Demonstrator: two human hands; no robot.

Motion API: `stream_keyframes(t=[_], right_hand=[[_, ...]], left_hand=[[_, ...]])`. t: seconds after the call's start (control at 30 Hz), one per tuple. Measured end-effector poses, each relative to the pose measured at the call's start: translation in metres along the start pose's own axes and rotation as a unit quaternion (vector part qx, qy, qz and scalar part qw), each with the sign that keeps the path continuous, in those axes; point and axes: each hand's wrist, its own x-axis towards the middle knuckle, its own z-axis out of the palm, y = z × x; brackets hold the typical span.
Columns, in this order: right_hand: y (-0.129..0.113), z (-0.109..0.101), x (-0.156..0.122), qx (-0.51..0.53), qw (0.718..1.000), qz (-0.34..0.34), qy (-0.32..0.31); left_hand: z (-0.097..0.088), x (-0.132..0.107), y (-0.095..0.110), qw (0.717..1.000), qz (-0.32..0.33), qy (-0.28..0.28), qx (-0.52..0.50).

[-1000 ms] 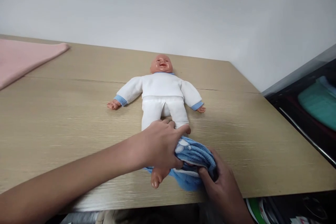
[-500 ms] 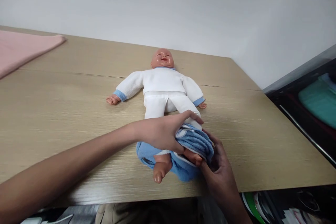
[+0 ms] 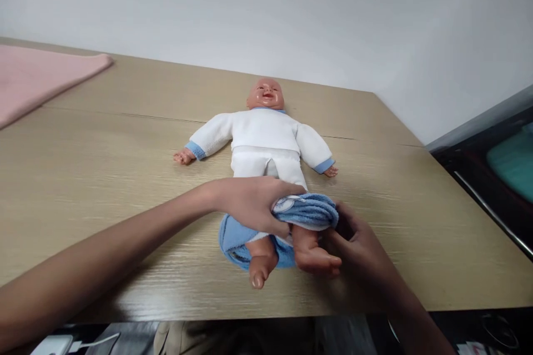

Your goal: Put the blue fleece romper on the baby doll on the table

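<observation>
A baby doll (image 3: 266, 136) in a white top with blue cuffs lies on its back, head away from me. Blue terry pants (image 3: 310, 212) are bunched around its lower legs, and both bare feet stick out at my end. My left hand (image 3: 256, 202) reaches across the legs, thumb and fingers closed on the bunched cloth from the left. On the right side, my right hand (image 3: 360, 241) grips the same bunch at the leg on the right; some of its fingers are hidden behind the cloth.
The doll lies on a light wooden table (image 3: 137, 161) against a pale wall. Pink folded cloth (image 3: 45, 75) lies at the far left. Beyond the right edge stands a dark case with something teal (image 3: 514, 163). A white charger (image 3: 54, 345) and cable sit below the front edge.
The pants have slid up the leg on the right, so that the whole foot and ankle now show. My right hand has moved up with the cloth, off the toes.
</observation>
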Motion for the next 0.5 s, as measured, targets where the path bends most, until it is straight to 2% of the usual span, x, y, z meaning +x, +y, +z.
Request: stream_keyframes(t=[0.1, 0.2, 0.27, 0.4, 0.5], right_hand=[[-0.002, -0.014, 0.004, -0.006, 0.999, -0.015, -0.033], [-0.002, -0.025, 0.004, 0.003, 0.996, -0.035, -0.081], [-0.007, -0.029, 0.006, -0.013, 0.994, -0.050, -0.092], [-0.029, -0.028, 0.019, -0.128, 0.984, -0.110, -0.055], [-0.043, -0.024, 0.036, -0.153, 0.979, -0.115, -0.072]], left_hand=[[-0.001, -0.005, 0.006, 0.999, -0.027, -0.020, 0.014], [0.003, -0.012, 0.015, 0.998, -0.042, 0.003, 0.042], [0.006, -0.021, 0.021, 0.995, -0.054, 0.038, 0.076], [0.009, -0.051, 0.027, 0.984, -0.088, 0.115, 0.106], [0.011, -0.076, 0.021, 0.965, -0.113, 0.206, 0.120]])
